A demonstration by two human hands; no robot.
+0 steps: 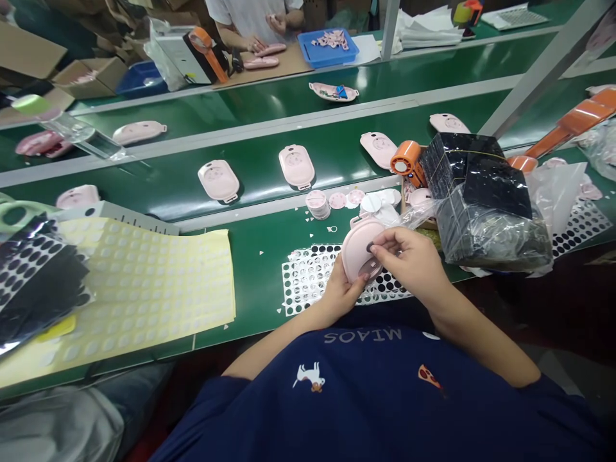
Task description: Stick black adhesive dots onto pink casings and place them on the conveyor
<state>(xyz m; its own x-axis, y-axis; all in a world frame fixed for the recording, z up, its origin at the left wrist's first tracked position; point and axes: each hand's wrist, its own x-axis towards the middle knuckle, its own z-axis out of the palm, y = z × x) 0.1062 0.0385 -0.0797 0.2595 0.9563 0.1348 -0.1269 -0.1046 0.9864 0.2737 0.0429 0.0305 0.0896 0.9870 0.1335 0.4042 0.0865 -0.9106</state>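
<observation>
The person's forearms angle in from both sides of a navy T-shirt, elbows out, and meet above the near edge of the green belt. The left hand [342, 292] cradles a pink plastic case [359, 247] from below, tilting it up toward the chest, with the fingertips [364, 276] curled around its lower edge onto the face. The right hand [409, 256] comes in from the side, palm down, and its thumb and forefinger [385, 236] pinch a small dark round pad [370, 247] against the case, the other fingers pressed together behind.

Just beneath the hands lies a perforated sticker sheet [332, 279] with black dots. Toward the far edge stand a roll of pink round labels [317, 204] and an orange tape dispenser [404, 163], beside a plastic-wrapped black pack [491, 205]. Toward the left edge lies a yellow sheet of clear bumper dots [144, 276]. Across the belts, a co-worker's hands [276, 25] are together near a blue tray [327, 48].
</observation>
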